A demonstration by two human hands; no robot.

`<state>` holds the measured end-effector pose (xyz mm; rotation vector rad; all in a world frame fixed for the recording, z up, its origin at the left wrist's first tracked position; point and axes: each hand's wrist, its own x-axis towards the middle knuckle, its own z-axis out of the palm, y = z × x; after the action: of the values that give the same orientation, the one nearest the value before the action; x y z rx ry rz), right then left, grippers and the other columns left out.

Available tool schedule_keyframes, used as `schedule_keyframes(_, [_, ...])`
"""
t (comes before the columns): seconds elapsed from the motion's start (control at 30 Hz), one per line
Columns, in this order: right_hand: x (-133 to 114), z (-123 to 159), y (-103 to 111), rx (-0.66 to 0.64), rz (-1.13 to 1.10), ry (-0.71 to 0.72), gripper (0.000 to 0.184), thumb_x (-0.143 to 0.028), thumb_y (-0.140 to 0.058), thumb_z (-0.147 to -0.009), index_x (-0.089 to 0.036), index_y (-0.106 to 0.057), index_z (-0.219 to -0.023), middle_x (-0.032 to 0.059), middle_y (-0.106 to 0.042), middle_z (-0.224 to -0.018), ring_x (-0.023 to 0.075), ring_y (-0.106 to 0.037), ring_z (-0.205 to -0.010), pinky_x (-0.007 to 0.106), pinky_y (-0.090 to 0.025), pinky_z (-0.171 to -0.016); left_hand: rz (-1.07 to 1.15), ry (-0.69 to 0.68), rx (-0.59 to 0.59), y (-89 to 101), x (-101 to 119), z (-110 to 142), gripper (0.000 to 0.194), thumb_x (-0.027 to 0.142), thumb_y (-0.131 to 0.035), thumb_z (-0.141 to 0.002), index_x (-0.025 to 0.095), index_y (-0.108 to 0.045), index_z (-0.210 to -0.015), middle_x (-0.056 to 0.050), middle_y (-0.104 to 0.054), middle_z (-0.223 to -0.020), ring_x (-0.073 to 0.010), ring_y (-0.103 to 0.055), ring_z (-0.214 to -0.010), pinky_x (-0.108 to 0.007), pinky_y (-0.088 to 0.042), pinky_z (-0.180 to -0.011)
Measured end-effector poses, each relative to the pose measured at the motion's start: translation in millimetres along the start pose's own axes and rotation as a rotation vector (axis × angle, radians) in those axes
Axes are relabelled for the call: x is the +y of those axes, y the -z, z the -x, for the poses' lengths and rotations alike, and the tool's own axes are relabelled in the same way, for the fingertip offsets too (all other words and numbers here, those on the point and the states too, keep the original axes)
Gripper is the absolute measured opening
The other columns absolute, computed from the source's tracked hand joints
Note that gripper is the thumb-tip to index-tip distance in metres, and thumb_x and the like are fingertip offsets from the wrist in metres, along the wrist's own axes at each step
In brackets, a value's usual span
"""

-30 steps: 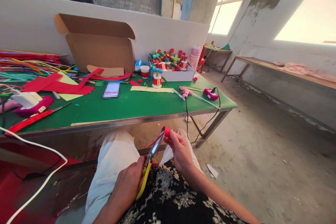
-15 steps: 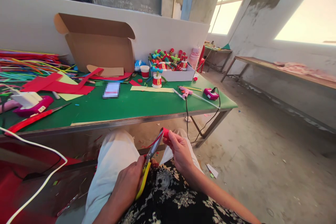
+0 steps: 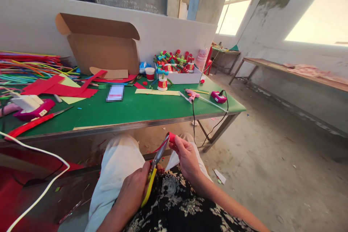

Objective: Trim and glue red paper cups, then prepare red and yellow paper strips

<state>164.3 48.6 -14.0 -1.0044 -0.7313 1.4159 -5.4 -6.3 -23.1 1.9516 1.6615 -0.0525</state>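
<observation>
In the head view, my left hand (image 3: 132, 187) is wrapped round the yellow handles of a pair of scissors (image 3: 150, 187). Their metal blades point up and away, the tips at a curled red strip (image 3: 171, 137) that looks like paper. My right hand (image 3: 186, 154) pinches this strip between thumb and fingertips, just right of the blades. A thin red tail of it hangs left behind the scissors. Both hands are above my lap, in front of the table edge. Part of the left hand's fingers and one handle loop are hidden.
A green table (image 3: 136, 110) stands ahead. On it lie a pink glue gun (image 3: 192, 95), red-handled scissors (image 3: 34, 125), red paper (image 3: 67, 90), a pale yellow strip (image 3: 157, 92) and a decorated paper cup (image 3: 162, 84). Behind are a white box (image 3: 181, 78) of figures and a cardboard box (image 3: 104, 52). A white cable (image 3: 58, 174) hangs left.
</observation>
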Motion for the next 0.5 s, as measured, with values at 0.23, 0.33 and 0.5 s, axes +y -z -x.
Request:
schedule_keyframes(0.23, [-0.7,0.5,-0.9,0.008,0.029,0.031,0.044,-0.064,-0.083,-0.059,-0.024,-0.082,-0.075,0.0027,-0.074,-0.085,0.0151,-0.059,-0.076,0.029,-0.048,-0.078,-0.006,-0.003,-0.005,-0.6,-0.4,-1.2,0.032,0.017,-0.036,-0.095,0.018,-0.045,-0.125,-0.011,-0.070,-0.100,-0.0262,-0.069,-0.097,-0.033,-0.047,-0.082])
schedule_keyframes(0.33, [-0.8,0.6,-1.0,0.011,0.030,0.030,0.045,-0.064,-0.084,-0.058,-0.023,-0.082,-0.075,0.0036,-0.075,-0.086,0.0160,-0.059,-0.077,0.030,-0.049,-0.079,-0.004,-0.003,0.005,0.6,0.5,-0.9,0.031,0.017,-0.037,-0.094,0.019,-0.046,-0.124,-0.010,-0.071,-0.096,-0.0253,-0.069,-0.094,-0.032,-0.047,-0.081])
schedule_keyframes(0.5, [1.4,0.4,0.8,0.005,0.055,0.060,0.041,-0.062,-0.081,-0.065,-0.024,-0.082,-0.079,0.0035,-0.074,-0.087,0.0166,-0.060,-0.078,0.031,-0.049,-0.079,0.014,-0.004,0.004,0.9,0.6,-1.0,0.028,0.018,-0.038,-0.093,0.020,-0.047,-0.120,-0.010,-0.072,-0.093,-0.0257,-0.070,-0.091,-0.031,-0.047,-0.078])
